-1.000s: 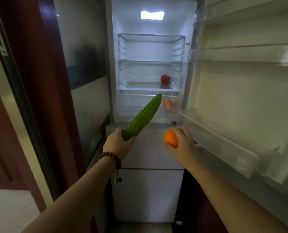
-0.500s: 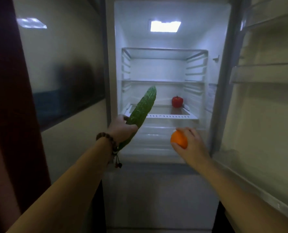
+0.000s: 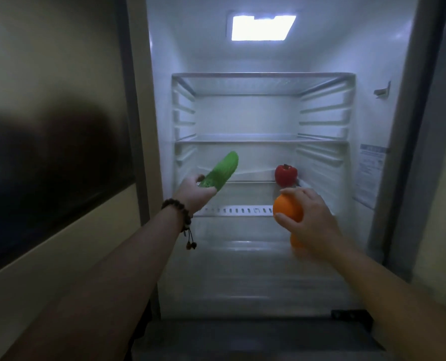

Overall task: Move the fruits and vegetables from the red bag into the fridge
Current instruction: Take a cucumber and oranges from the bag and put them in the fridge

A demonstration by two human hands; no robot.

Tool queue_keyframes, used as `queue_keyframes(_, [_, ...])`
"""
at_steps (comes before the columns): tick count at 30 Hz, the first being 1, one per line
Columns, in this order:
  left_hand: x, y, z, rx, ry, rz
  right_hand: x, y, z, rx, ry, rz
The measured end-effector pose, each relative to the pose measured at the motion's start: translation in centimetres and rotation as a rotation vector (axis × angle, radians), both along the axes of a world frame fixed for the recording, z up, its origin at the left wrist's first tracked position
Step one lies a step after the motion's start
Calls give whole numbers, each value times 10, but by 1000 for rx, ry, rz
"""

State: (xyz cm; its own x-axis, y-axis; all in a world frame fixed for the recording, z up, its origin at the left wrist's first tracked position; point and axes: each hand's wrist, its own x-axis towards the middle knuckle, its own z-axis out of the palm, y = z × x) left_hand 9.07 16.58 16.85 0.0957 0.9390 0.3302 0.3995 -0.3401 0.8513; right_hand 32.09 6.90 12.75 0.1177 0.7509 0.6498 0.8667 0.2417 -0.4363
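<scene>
A person is reaching both arms into an open fridge (image 3: pixel 388 61), its ceiling lamp (image 3: pixel 262 28) lit. The left hand (image 3: pixel 194 192) is gripping a bitter gourd (image 3: pixel 220 170) by its lower end, the ridged green body angling up and inward over the lower shelf (image 3: pixel 239 211). The right hand (image 3: pixel 309 220) is cupping an orange (image 3: pixel 287 211), fingers curled around its far side, just in front of the same shelf's edge. A red bell pepper (image 3: pixel 285 175) is already sitting at the back right of that shelf, and another orange-coloured fruit (image 3: pixel 296 242) is showing below the right hand, apparently in the clear drawer. The red bag is not in view. A beaded bracelet (image 3: pixel 179 211) is circling the left wrist. The gourd looks stiff and light but long, so holding it by one end is leaving the tip free to swing; a grip nearer mid-length would likely be steadier for laying it flat. The orange appears firm and smooth, prone to rolling once released.
</scene>
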Motion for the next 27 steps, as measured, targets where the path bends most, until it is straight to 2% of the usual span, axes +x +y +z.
queue_keyframes(3, [10, 37, -11, 85, 71, 81, 12, 22, 6, -13, -16, 14])
queue_keyframes(9, [20, 84, -41, 212, 489, 244, 24, 51, 9, -38, -12, 24])
queue_keyframes(12, [17, 97, -48, 272, 621, 290, 25, 57, 10, -61, -13, 28])
queue_keyframes(15, [15, 99, -53, 254, 719, 294, 24, 59, 9, -90, -24, 61])
queue_keyframes(19, [13, 100, -58, 234, 778, 298, 21, 61, 5, -149, -54, 104])
queue_keyframes(24, [15, 92, -52, 234, 842, 263, 20, 60, 4, -131, 9, 161])
queue_keyframes(27, [21, 74, -37, 290, 780, 221, 20, 57, 5, -144, 9, 164])
